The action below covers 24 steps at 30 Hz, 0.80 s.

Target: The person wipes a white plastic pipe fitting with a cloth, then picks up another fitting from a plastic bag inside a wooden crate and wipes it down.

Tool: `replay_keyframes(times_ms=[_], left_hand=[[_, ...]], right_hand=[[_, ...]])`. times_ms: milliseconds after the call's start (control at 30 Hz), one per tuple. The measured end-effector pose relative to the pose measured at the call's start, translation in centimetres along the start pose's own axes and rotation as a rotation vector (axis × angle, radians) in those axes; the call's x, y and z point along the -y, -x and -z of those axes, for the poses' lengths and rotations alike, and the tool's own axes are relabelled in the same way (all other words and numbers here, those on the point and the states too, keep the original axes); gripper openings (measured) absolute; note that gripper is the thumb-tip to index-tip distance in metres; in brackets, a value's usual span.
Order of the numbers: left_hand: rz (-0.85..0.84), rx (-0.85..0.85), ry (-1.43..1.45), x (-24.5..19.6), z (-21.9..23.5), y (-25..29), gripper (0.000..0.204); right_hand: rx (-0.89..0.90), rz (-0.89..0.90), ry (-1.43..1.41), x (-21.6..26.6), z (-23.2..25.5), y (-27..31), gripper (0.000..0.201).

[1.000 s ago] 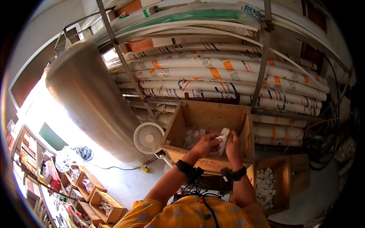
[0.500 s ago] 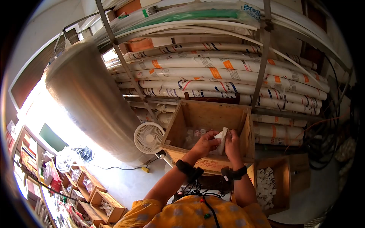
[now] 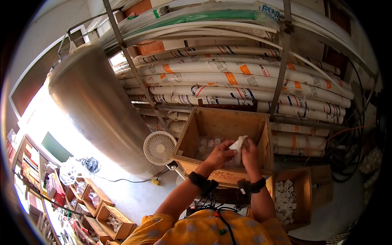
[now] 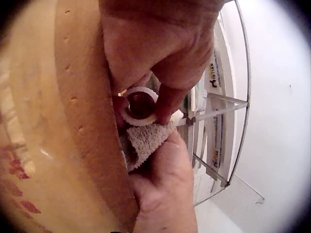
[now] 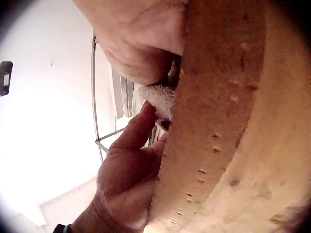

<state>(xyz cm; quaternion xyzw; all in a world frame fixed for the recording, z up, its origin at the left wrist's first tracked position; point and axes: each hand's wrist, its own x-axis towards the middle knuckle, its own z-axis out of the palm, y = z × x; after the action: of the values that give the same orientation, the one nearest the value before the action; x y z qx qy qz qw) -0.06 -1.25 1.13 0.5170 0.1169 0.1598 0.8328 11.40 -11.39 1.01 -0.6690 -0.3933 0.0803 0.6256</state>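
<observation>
Both hands meet over the front right corner of a wooden crate (image 3: 192, 134). My left hand (image 3: 223, 154) pinches a small white ring-shaped pipe fitting (image 4: 138, 104) between thumb and fingers. My right hand (image 3: 249, 154) grips a bunched white cloth (image 3: 238, 144) and presses it against the fitting. In the left wrist view the cloth (image 4: 146, 140) sits just under the fitting, beside the crate's wall (image 4: 90, 126). The right wrist view shows the cloth (image 5: 158, 99) between both hands, next to the crate's wall (image 5: 228, 121).
Long white pipes (image 3: 245, 81) fill the rack behind the crate. A small white fan (image 3: 159, 148) stands to its left, beside a large grey roll (image 3: 98, 102). A lower box of white fittings (image 3: 286, 196) sits at the right. Several more boxes (image 3: 102, 212) lie on the floor.
The cloth has been bunched tighter and shifted slightly left against the fitting. My right hand has turned a little towards my left hand. The crate has not moved.
</observation>
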Motion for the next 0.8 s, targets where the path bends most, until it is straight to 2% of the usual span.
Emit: replay_keyframes(times_ms=[100, 267, 400, 500, 567, 667, 800], left_hand=[[-0.104, -0.053, -0.133, 0.4, -0.1, -0.1, 0.04], [-0.16, -0.072, -0.2, 0.5, -0.1, 0.0, 0.042], [-0.049, -0.058, -0.178, -0.5, -0.8, 0.5, 0.04], [0.022, -0.018, -0.09, -0.5, -0.7, 0.4, 0.04], [0.046, 0.051, -0.038, -0.1, -0.2, 0.1, 0.038], [0.099, 0.016, 0.003, -0.2, -0.3, 0.0, 0.038], [-0.018, -0.033, -0.031, 0.7, 0.2, -0.1, 0.039]], right_hand=[[0.053, 0.003, -0.014, -0.2, -0.4, 0.1, 0.04], [0.09, -0.083, 0.008, 0.4, -0.2, -0.1, 0.028], [0.042, -0.11, 0.04, -0.1, -0.1, 0.1, 0.026], [-0.01, -0.058, 0.049, 0.3, 0.0, 0.1, 0.024], [-0.039, -0.058, -0.021, 0.5, 0.0, 0.2, 0.024], [-0.017, -0.066, -0.116, 0.1, 0.2, 0.2, 0.026], [0.089, -0.08, -0.07, 1.9, 0.4, 0.2, 0.031]])
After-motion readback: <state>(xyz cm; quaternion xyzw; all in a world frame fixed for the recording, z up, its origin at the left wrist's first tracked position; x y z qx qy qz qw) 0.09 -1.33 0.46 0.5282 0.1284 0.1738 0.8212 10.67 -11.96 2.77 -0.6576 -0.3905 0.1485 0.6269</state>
